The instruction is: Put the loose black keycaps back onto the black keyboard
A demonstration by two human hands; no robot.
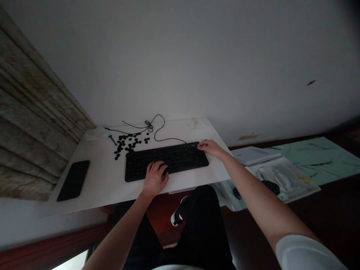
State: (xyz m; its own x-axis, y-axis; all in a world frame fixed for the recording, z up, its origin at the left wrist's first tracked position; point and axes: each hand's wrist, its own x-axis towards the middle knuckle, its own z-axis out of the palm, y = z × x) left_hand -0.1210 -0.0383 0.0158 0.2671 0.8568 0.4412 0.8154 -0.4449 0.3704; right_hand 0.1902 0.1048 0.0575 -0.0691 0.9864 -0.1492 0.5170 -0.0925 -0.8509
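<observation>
A black keyboard (180, 157) lies on the white table, with dark gaps among its keys that are hard to make out. My left hand (155, 178) rests over its front edge, left of the middle, fingers spread on the keys. At the far right corner, my right hand (212, 147) has thumb and fingers pinched together at the keyboard's edge; whatever sits between the fingertips is too small to tell. Loose black keycaps (121, 143) are scattered behind the keyboard's left end. Beside them lies a small blue tool (113, 140).
A black phone-like slab (73, 180) lies on the table (104, 187) at the left. The keyboard's black cable (159, 129) loops toward the wall. A curtain (33, 123) hangs at the left. Lower right, plastic packages (277, 174) lie on a green marbled surface (323, 157).
</observation>
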